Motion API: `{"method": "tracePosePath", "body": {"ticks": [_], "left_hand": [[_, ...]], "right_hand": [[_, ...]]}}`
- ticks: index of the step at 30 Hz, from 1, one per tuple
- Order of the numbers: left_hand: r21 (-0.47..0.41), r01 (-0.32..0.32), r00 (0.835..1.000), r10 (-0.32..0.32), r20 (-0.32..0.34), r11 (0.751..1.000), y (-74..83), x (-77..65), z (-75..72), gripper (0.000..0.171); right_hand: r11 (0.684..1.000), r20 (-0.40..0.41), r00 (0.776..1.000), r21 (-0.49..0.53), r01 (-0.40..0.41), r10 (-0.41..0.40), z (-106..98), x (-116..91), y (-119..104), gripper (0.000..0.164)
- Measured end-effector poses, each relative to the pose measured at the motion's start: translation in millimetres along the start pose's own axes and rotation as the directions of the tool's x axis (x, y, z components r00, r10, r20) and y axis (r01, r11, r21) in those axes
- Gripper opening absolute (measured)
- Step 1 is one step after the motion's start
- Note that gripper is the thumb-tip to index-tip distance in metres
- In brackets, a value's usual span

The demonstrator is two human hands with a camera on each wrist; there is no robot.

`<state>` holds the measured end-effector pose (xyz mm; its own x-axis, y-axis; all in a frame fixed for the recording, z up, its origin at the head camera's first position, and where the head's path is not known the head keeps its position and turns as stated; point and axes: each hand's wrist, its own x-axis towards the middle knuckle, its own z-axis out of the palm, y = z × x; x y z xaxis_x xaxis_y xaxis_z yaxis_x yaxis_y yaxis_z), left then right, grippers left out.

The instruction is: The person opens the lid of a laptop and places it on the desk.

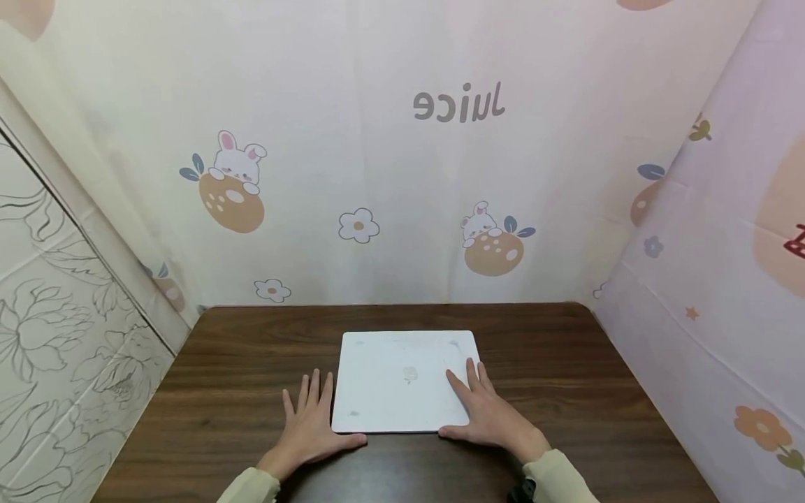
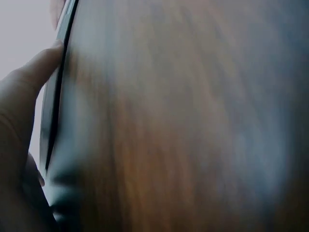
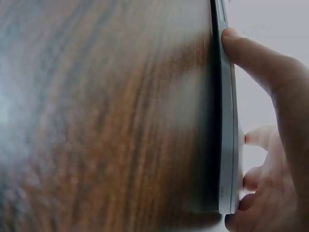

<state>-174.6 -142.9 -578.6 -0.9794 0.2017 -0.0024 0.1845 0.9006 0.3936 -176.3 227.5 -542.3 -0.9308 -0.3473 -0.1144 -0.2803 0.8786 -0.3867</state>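
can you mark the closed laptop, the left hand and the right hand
closed laptop (image 1: 393, 388), head view, middle of its lid
left hand (image 1: 309, 427), head view, back of the hand
right hand (image 1: 488, 413), head view, back of the hand

- Bench (image 1: 566, 398): dark brown, wood-grained, with streaks running mostly from side to side; its two far corners are rounded.
- A paler sheen lies on the bench's surface in front of the laptop (image 1: 393, 391).
- Laptop: flat on the bench about midway between its sides, closed, lid up, pale silver-white, with an apple mark (image 1: 410, 375) near the middle and faint smudges towards some corners.
- Bare wood shows between the laptop and the bench's far edge.
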Motion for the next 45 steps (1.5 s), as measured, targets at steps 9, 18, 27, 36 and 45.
{"method": "tracePosePath", "body": {"ticks": [9,18,27,36,45], "left_hand": [[-0.016,0.006,0.999,-0.006,0.034,1.000,3.2,2.5,2.1,0.139],[-0.023,0.021,0.997,-0.020,0.075,0.999,4.9,6.8,0.1,0.138],[-0.042,0.017,0.998,-0.015,0.063,0.999,3.4,6.5,0.5,0.137],[-0.058,0.020,0.999,-0.017,0.050,0.998,2.8,5.0,2.0,0.137],[-0.058,0.025,0.999,-0.023,0.043,0.998,0.7,3.7,4.8,0.138]], "right_hand": [[1.000,0.005,1.000,-0.009,-0.008,0.008,-5,-3,-3,0.110],[0.999,-0.118,0.993,0.042,0.024,-0.019,-12,-3,-17,0.099],[0.989,-0.221,0.971,0.094,0.118,-0.095,-4,-3,-40,0.085],[0.977,-0.152,0.969,0.052,0.205,-0.195,15,-1,-58,0.069],[0.971,-0.129,0.963,0.007,0.238,-0.235,25,5,-66,0.064]]}}
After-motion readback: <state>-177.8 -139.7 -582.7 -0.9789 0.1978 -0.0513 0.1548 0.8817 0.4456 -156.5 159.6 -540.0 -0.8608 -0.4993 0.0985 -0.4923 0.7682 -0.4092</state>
